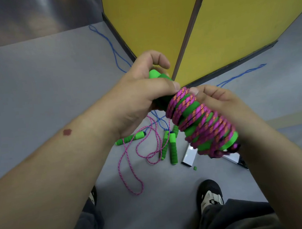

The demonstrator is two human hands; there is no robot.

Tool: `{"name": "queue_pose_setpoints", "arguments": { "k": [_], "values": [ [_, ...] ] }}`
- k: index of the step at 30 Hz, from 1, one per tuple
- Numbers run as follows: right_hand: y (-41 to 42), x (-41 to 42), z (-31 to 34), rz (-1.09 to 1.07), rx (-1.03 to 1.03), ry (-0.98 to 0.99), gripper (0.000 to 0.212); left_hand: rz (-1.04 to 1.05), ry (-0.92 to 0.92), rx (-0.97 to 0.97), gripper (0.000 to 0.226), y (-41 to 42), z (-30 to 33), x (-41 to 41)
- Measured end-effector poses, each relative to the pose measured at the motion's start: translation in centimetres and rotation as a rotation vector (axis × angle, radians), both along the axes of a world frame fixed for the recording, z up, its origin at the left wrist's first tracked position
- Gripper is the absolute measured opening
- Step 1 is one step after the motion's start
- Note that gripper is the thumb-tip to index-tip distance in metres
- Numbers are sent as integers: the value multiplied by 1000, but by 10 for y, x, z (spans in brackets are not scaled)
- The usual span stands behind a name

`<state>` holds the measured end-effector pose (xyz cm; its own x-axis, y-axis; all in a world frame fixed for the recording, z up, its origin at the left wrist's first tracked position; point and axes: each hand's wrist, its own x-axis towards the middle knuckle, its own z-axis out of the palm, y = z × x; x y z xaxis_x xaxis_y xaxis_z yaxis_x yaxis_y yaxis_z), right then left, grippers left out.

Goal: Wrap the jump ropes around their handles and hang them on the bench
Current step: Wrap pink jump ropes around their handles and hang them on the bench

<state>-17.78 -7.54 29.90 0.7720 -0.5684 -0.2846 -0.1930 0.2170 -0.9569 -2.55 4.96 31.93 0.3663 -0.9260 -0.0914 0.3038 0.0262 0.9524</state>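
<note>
A: Obs. 1: the green handles (193, 113) are mostly covered, by the pink rope coils (201, 120) and at the upper end by the left hand (140, 95). How many handles sit in the bundle: cannot tell.

B: Agreed. The rope's free end is hidden; the tangle at the bundle's lower end is blurred.

A: Obs. 2: right hand (218, 103), fingertips behind the coils, grip not readable beyond the thumb.

B: The yellow panels (239, 21) are cut by the top and right edges. The white object (189, 156) on the floor is partly behind the bundle, unidentifiable.

A: Small green bit (195, 168) beside it: too small to name. The blue rope (113, 51) passes behind the hands; its handles can't be assigned.
</note>
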Motion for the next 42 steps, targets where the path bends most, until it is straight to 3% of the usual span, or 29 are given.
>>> {"name": "queue_pose_setpoints", "arguments": {
  "k": [3,6,11,13,16,18,22,24,29,34,39,42],
  "values": [
    [10,-1,1,-74,-24,-95,12,81,41,52,45,-4,0,-3],
    [7,-1,-3,-100,-184,-119,7,158,76,109,50,-8,-2,-4],
    [12,-3,3,-141,-336,-113,4,141,126,52,51,-10,-7,-9],
    [12,-2,3,-154,-348,-109,4,132,94,47,50,-10,-8,-10],
    [10,-1,3,-141,-325,-129,5,120,-115,73,41,-10,-11,-13],
    [8,-2,4,-124,-310,-144,4,139,-195,68,50,-10,-13,-16],
    [0,-5,8,-110,-235,-177,6,140,2,22,45,-10,-12,-10],
    [-2,-6,9,-106,-239,-184,8,136,-2,41,43,-10,-13,-6],
    [-4,-6,9,-106,-251,-207,17,103,-226,176,51,-10,-15,-6],
    [1,-5,12,-89,-151,-277,13,70,-434,247,33,-6,-11,-8],
    [8,-5,17,-64,-237,-253,15,99,-646,235,23,-2,-10,-12],
    [13,-5,18,-75,-339,-219,15,113,-801,249,47,-1,-14,-13]
  ]
}}
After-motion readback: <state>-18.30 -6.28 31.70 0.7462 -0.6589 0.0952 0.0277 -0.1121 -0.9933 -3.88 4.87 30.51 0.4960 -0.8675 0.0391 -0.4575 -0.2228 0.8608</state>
